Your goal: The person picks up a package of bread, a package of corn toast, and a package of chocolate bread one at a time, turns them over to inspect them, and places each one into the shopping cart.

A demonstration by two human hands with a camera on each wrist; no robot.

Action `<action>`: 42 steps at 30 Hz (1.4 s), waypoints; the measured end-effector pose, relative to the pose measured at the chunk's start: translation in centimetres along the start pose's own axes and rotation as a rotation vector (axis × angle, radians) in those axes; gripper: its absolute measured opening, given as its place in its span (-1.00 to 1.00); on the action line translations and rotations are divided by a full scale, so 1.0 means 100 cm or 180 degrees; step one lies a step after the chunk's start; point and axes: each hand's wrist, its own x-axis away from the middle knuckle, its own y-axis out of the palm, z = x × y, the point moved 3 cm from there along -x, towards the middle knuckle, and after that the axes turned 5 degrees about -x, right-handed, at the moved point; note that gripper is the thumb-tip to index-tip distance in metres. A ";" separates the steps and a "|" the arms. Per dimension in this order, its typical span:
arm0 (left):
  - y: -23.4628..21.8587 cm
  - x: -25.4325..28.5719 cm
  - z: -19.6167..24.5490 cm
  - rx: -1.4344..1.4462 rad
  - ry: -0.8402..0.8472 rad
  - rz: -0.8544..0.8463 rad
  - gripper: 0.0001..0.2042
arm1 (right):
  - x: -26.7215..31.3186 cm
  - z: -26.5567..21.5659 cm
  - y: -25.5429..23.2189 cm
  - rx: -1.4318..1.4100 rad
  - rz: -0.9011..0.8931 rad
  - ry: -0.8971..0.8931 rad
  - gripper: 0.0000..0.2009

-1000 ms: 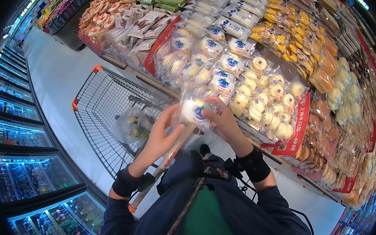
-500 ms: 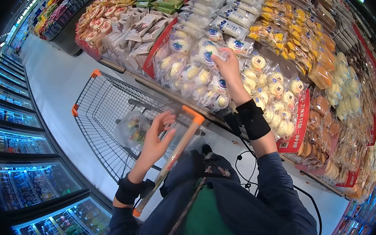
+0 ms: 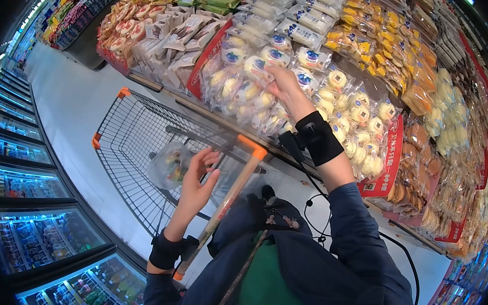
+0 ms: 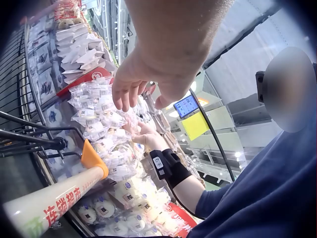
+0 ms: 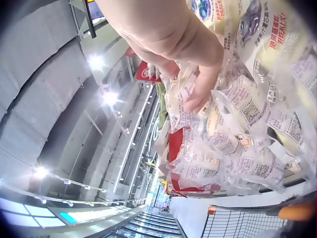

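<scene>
My right hand [image 3: 284, 85] reaches over the heap of clear-wrapped buns. Its thumb and fingers pinch a wrapped bun [image 5: 181, 96], whose clear film shows printed text in the right wrist view; the palm covers part of it. Close around it lie more wrapped buns [image 3: 263, 99], some with blue fruit pictures on the label. Held up over the shopping cart [image 3: 133, 160], my left hand [image 3: 197, 180] has loosely bent fingers and nothing in them. Just right of it runs the cart's handle [image 3: 232, 192], with orange ends.
A clear bag [image 3: 170, 166] with colourful contents sits in the cart. Red printed strips [image 3: 383, 165] divide the display, where yellow packets [image 3: 352, 43] and green packets [image 3: 216, 2] are stacked farther back. Glass-topped freezers [image 3: 45, 231] line the left side. A black cable hangs by the right arm.
At first both hands held a blueberry-labelled wrapped bun near my body. My right hand carried it to the display, then shifted left to another bun. The left hand stayed over the cart.
</scene>
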 end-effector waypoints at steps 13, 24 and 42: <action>-0.004 0.008 0.000 -0.0046 -0.0047 -0.0006 -0.53 | -0.006 -0.015 -0.008 0.1945 0.0779 -0.1067 -0.57; -0.007 0.010 -0.001 -0.0063 -0.0044 0.0029 -0.53 | -0.016 -0.015 -0.006 0.1931 0.0878 -0.1268 -0.66; -0.007 0.011 -0.002 -0.0129 -0.0077 0.0013 -0.55 | 0.031 -0.008 0.036 0.5563 -0.0036 -0.4101 -0.75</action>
